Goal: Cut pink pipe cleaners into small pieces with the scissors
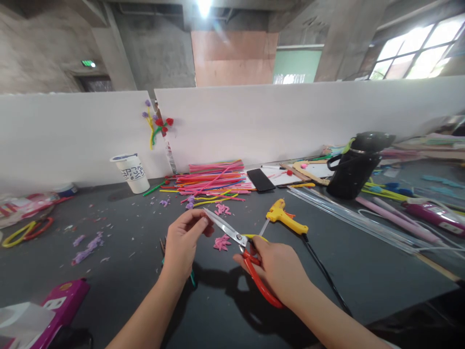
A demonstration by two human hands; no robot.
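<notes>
My right hand grips red-handled scissors, their blades closed and pointing up-left toward my left hand. The left hand's fingers are pinched together right at the blade tips; what they hold is too small to make out. Two pink pipe-cleaner pieces lie on the dark table: one just under the blades, another a little farther back. A yellow glue gun rests just beyond my right hand, its black cord trailing toward me.
A pile of coloured pipe cleaners, a black phone and a white cup stand before the white partition. A black jug is at right, purple scraps and loops at left, a magenta box near-left.
</notes>
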